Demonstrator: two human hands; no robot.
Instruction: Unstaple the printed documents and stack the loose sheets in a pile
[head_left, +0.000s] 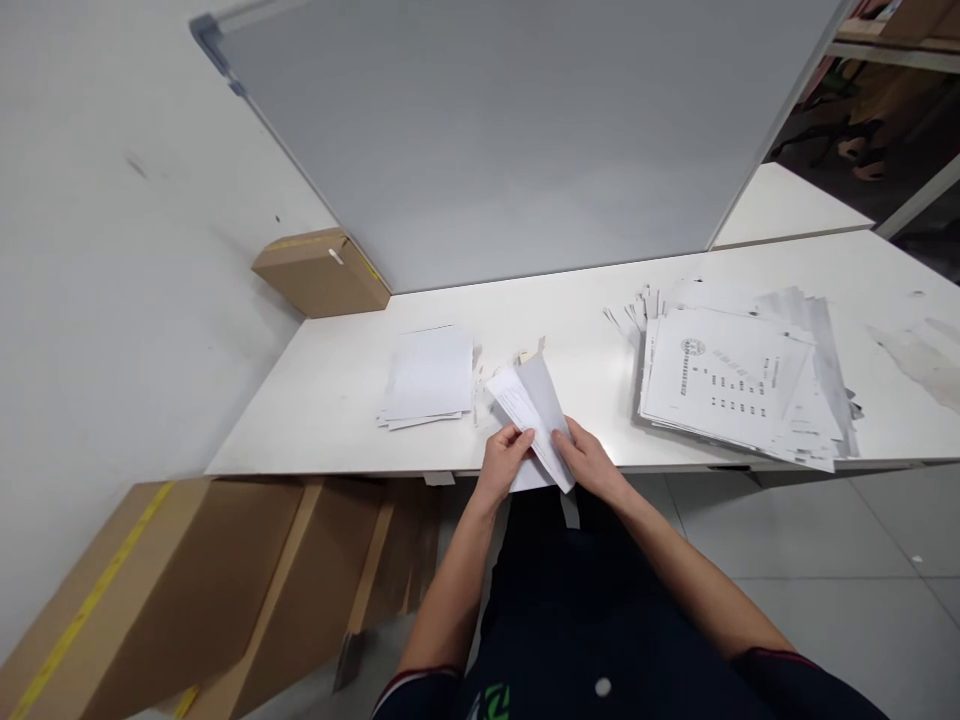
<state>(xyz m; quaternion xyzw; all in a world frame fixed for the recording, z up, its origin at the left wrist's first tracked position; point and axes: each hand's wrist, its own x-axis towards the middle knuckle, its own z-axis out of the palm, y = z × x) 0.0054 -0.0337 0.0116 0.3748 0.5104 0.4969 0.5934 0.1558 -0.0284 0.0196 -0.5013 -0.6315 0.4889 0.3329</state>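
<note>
**Both hands on a folded sheet at the counter's near edge**

The left hand [506,455] has its fingers curled shut on the lower left side of a folded sheet [534,400], thumb on top. The right hand [589,462] pinches the same sheet from the right, just beside the left. The paper is held right over the near edge of the white counter [337,400], its upper part tilted away from the person and one flap standing up.

Moving outward: just past the sheet's top lie a few small scraps [527,354]. To the left, near but not touching, sits a small stack [431,380] of blank white papers, fairly square. To the right, well apart from the hands, there is a printed pile [739,385], much larger, fanned and ragged at its edges, reaching close to the counter's front lip.

At the back, a whiteboard [487,140] leans across the counter and closes off the far side. A cardboard box [322,270] rests at the back left corner against the whiteboard's foot. The wall [112,250] hems in the left side.

Bare counter runs between the small stack and the printed pile, and left of the small stack too. Below the front edge, on the left, brown cartons [187,580] with yellow tape crowd the floor; on the right, the grey floor [825,560] lies bare.
</note>
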